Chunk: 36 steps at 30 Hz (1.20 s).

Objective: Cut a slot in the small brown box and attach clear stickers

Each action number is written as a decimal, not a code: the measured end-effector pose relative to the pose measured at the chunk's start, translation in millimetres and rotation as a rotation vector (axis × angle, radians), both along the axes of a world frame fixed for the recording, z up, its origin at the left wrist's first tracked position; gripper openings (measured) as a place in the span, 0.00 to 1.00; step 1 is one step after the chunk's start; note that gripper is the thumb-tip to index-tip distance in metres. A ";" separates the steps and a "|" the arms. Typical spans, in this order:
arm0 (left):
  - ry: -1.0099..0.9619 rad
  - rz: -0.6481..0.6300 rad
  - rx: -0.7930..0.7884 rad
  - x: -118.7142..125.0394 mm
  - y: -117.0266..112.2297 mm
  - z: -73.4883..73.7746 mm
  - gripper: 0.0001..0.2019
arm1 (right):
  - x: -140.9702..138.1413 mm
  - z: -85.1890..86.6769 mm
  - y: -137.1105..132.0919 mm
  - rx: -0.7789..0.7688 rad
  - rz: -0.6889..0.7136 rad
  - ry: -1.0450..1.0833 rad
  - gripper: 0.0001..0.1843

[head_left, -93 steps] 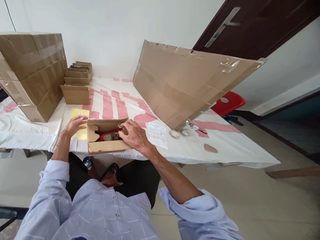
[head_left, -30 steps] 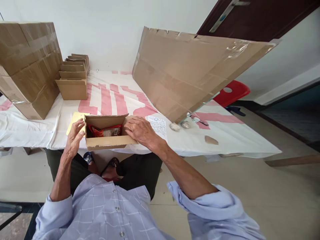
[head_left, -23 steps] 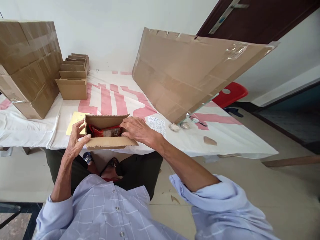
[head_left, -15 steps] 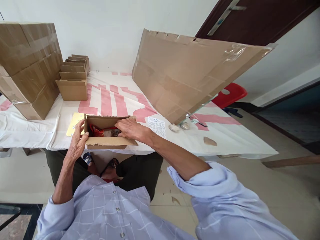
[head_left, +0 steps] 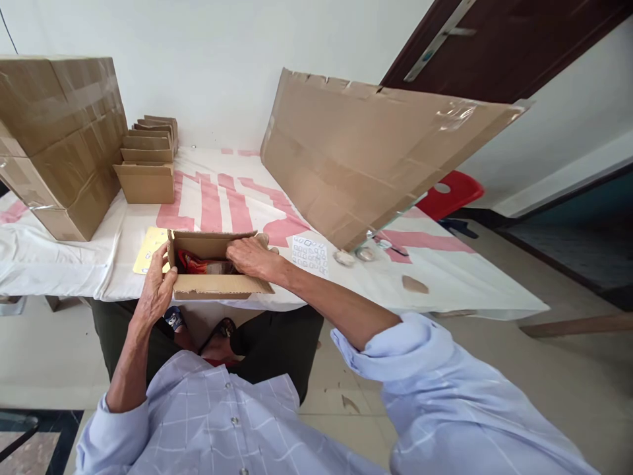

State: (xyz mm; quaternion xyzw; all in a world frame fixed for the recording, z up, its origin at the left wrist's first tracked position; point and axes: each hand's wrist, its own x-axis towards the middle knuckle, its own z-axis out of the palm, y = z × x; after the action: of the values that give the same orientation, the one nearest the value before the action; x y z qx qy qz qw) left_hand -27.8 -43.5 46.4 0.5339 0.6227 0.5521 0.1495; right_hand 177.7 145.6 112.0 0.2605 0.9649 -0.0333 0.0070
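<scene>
An open cardboard box point(head_left: 212, 286) rests at the table's front edge, its flaps apart. Red and orange packaged goods point(head_left: 192, 262) lie inside, partly in shadow. My left hand point(head_left: 157, 287) grips the box's left end, with the thumb on the near side and the fingers along the outer wall. Over the right end, my right hand point(head_left: 252, 257) reaches down into the box. Its fingertips are hidden by the hand itself and the wall, so what they touch does not show. A yellow card point(head_left: 149, 249) lies beside the box, behind my left fingers.
Taped cartons point(head_left: 69, 152) are stacked at the left, with a row of several small open boxes point(head_left: 148, 183) alongside. A big cardboard sheet point(head_left: 356, 158) leans at the back. Stickers point(head_left: 310, 254), tape rolls point(head_left: 364, 253) and a cardboard scrap point(head_left: 414, 284) lie rightward. A red chair point(head_left: 455, 194) stands beyond.
My right hand has shifted slightly left and down within the box, showing less of the packaged goods' right part. My left hand keeps its grip. The whole view has tilted a little.
</scene>
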 end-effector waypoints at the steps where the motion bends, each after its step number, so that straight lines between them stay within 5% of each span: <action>1: 0.002 0.011 -0.005 0.2 -0.2 -0.5 0.30 | 2.8 0.5 -0.3 0.004 0.017 0.012 0.08; 5: -0.011 0.035 -0.026 1.3 0.7 -2.5 0.30 | 19.5 14.2 -2.0 -0.037 0.100 0.169 0.11; 11: 0.009 -0.010 -0.019 2.3 5.1 2.4 0.31 | 49.4 47.4 0.3 -0.308 0.076 0.694 0.05; 14: 0.051 0.000 -0.006 -2.0 6.4 17.1 0.31 | 61.5 65.1 4.0 -0.359 0.042 0.889 0.06; 18: 0.027 0.021 0.108 -8.2 12.7 54.5 0.32 | 68.8 79.4 9.1 -0.410 0.070 1.064 0.10; 21: -0.113 -0.165 0.099 -5.3 23.0 86.2 0.39 | 63.6 78.7 11.0 -0.470 0.085 1.104 0.16; 24: -0.278 -0.343 0.073 3.1 34.9 110.3 0.36 | 53.2 72.4 10.6 -0.526 0.050 1.194 0.23; 31: -0.409 -0.254 0.296 14.0 54.6 143.5 0.27 | 32.1 63.9 4.3 -0.925 0.024 1.360 0.38; 36: -0.420 -0.276 0.264 -0.9 75.7 150.1 0.29 | 16.1 63.8 20.6 -1.068 -0.032 1.400 0.36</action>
State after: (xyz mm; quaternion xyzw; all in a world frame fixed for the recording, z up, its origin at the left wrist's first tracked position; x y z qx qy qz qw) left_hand -28.8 32.2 196.5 0.5024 0.4220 0.7014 0.2784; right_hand 193.8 166.1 175.9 0.1559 0.5995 -0.6321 -0.4656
